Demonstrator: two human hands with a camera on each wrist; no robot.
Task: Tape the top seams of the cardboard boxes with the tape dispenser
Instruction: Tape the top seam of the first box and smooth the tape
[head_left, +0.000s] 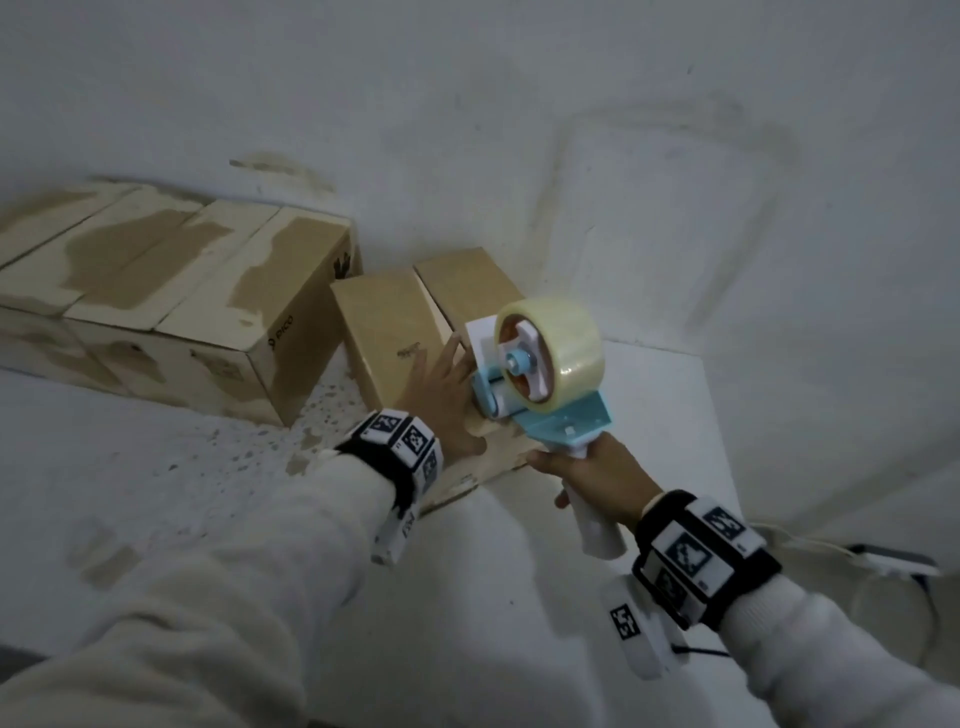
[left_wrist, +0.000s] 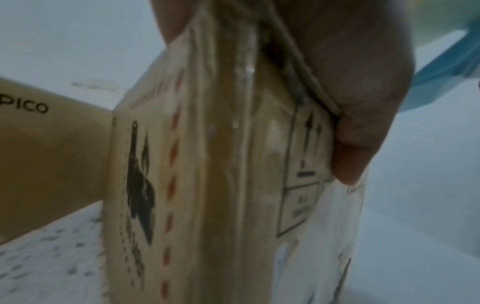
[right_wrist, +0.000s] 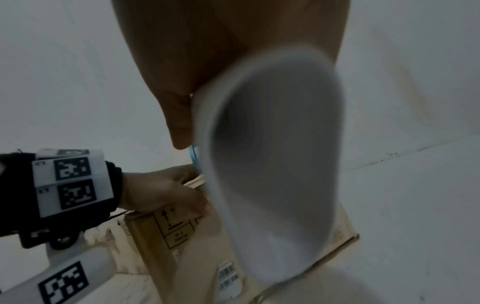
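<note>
A person's right hand (head_left: 587, 475) grips the white handle of the tape dispenser (head_left: 535, 371), its clear roll held over the near end of a small cardboard box (head_left: 395, 332) at the centre of the head view. The left hand (head_left: 441, 395) lies flat on the box top with straight fingers, and the thumb (left_wrist: 361, 131) hooks over the near edge, steadying it. The box's centre seam runs away towards 12 o'clock, and its two flaps look closed. A row of larger boxes (head_left: 171, 280), their tops patchy with torn paper, stands at 10 o'clock, just beside the small one, on a speckled floor (head_left: 156, 467).

The step appears to be the start of a taping pass. The next move likely calls for pressing the dispenser's front edge onto the near end of the seam, then pulling it straight along while the left hand holds the box from sliding.
</note>
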